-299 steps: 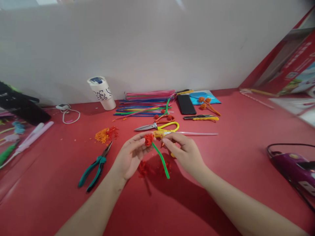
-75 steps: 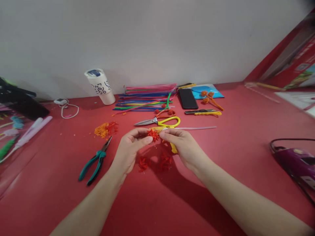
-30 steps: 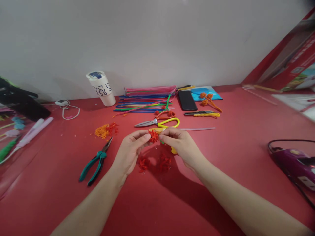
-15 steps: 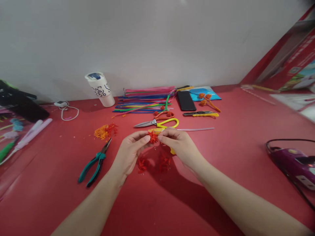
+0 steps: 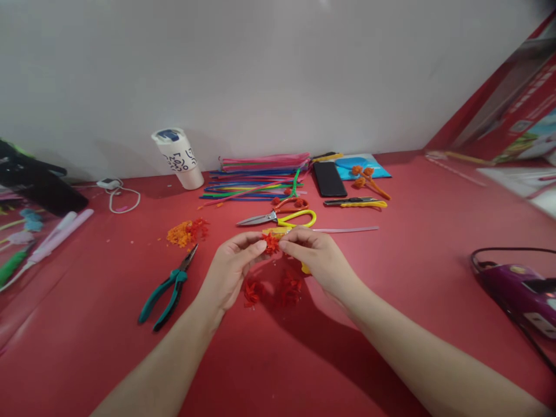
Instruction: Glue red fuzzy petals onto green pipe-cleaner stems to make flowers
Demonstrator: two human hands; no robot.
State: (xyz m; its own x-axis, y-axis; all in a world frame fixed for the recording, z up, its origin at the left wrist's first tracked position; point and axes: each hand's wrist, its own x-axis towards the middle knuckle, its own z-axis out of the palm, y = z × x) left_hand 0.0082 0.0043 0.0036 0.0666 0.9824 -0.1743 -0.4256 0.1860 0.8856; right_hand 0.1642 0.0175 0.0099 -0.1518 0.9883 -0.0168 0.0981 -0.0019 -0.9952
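Between both sets of fingertips is a small red spiky tuft [image 5: 271, 244], held up over the red table. My left hand [image 5: 232, 263] pinches its left side with thumb and fingers. On its right side, the thumb and fingers of my right hand [image 5: 317, 255] are pinched together against it. Below the hands lie a red curled cluster [image 5: 252, 293] and another red cluster [image 5: 291, 288] in shadow. A yellow tool [image 5: 306, 268] is mostly hidden behind my right hand. Just beyond the fingers, scissors [image 5: 259, 219] with red and yellow handles lie with their blades pointing left.
Teal-handled pliers [image 5: 178, 277] lie left of my left hand, near orange and red clippings [image 5: 180, 233]. Farther back are a white tumbler [image 5: 185, 165], coloured pipe cleaners [image 5: 252, 179], a phone [image 5: 329, 179] and a cutter [image 5: 356, 202]. A purple power strip [image 5: 516, 284] is at right.
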